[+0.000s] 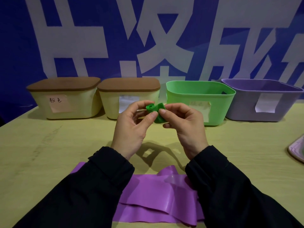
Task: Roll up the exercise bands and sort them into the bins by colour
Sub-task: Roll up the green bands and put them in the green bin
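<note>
Above the table's middle, both hands hold a small rolled green band point(156, 111). My left hand point(134, 125) pinches its left side between thumb and fingers; my right hand point(182, 122) pinches its right side. A purple band point(158, 195) lies loose and crumpled on the table under my forearms. Straight behind the hands stands an open green bin point(201, 102). To its right is an open purple bin point(261, 100).
Two cream bins with brown lids stand at the back left, one point(65, 98) bearing a pink label, the other point(126, 97) a white label. A pinkish tray edge point(297, 151) shows at the far right. A blue banner wall rises behind the wooden table point(49, 145).
</note>
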Motion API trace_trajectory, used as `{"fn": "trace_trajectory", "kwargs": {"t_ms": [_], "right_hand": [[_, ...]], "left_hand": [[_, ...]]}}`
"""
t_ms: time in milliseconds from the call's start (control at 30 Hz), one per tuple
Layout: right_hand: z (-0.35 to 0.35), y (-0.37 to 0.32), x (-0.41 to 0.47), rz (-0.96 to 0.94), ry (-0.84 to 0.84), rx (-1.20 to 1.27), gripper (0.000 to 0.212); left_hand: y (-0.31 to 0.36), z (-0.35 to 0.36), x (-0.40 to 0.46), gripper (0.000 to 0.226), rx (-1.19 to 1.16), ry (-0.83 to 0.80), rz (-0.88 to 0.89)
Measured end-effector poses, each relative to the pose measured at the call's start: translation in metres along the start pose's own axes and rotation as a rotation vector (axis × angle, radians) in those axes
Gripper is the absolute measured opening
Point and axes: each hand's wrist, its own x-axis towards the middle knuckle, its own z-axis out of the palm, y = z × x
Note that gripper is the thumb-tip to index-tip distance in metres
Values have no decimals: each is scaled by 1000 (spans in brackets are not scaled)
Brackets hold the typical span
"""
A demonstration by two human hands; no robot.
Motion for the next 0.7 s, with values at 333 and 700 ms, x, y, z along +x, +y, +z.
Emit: {"fn": "trace_trajectory", "kwargs": {"t_ms": [333,700], "right_hand": [[4,4,-2,-53,23,-17,13],[-10,3,6,-257,272,-374,24]], "left_hand": [[0,-1,-1,32,97,-36,66],[5,1,-8,39,89,-214,67]]}}
